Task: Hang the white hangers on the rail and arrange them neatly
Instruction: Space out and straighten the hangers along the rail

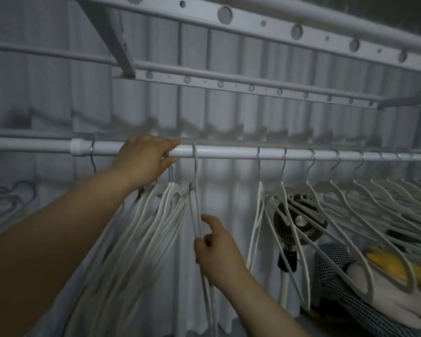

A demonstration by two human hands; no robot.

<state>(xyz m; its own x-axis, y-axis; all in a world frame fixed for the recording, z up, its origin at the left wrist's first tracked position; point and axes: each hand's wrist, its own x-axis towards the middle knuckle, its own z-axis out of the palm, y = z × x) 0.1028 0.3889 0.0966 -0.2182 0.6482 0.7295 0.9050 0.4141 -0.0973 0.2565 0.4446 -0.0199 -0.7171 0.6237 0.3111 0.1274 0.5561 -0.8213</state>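
- The left hand (145,158) is curled over the round white metal rail (229,152), fingers on top and thumb beneath, clasping the rail at the hooks of a tight bunch of white plastic hangers (141,227).
- That bunch hangs slanting down to the left under the left forearm.
- The right hand (218,249) pinches the thin side of a single white hanger (197,210) between thumb and fingers, index finger raised; its hook sits over the rail just right of the left hand.
- Further right, a spaced row of white hangers with metal hooks (338,198) hangs along the rail.
- A small black fan (299,222) stands behind that row.
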